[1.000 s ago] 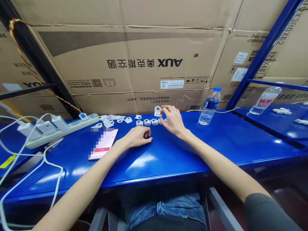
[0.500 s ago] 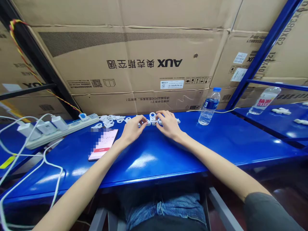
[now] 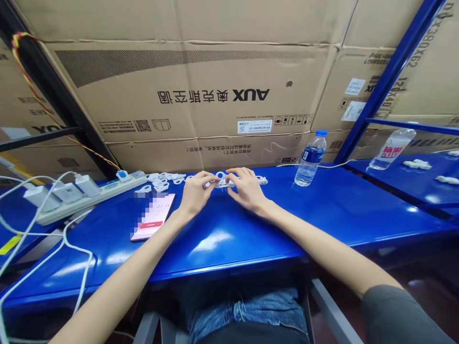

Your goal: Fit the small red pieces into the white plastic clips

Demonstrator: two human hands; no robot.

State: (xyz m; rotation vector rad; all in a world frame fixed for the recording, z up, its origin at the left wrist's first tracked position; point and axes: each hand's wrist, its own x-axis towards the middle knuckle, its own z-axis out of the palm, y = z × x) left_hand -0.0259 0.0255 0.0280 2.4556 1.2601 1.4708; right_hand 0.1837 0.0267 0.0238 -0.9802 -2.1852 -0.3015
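Observation:
Near the back of the blue table [image 3: 229,224], my left hand [image 3: 195,192] has thumb and index finger closed on a small white plastic piece with a ring [image 3: 220,175]. My right hand [image 3: 248,188] is just to its right, thumb and fingers apart, the tips close to the same piece. White plastic parts [image 3: 263,180] stick out behind the right hand; the hand covers most of them. Several loose white ringed pieces [image 3: 165,179] are heaped left of my left hand. A phone [image 3: 156,217] with a lit screen lies beside my left forearm.
A blue-capped water bottle [image 3: 311,160] stands right of my hands. A white power strip [image 3: 96,196] with plugs and cables is at the left. Large cardboard boxes [image 3: 201,67] form the back wall. Another bottle [image 3: 392,148] stands past the blue shelf post [image 3: 390,71].
The white ringed piece has shifted slightly left and sits lower between my hands. My right hand's thumb and fingers have spread off it a little.

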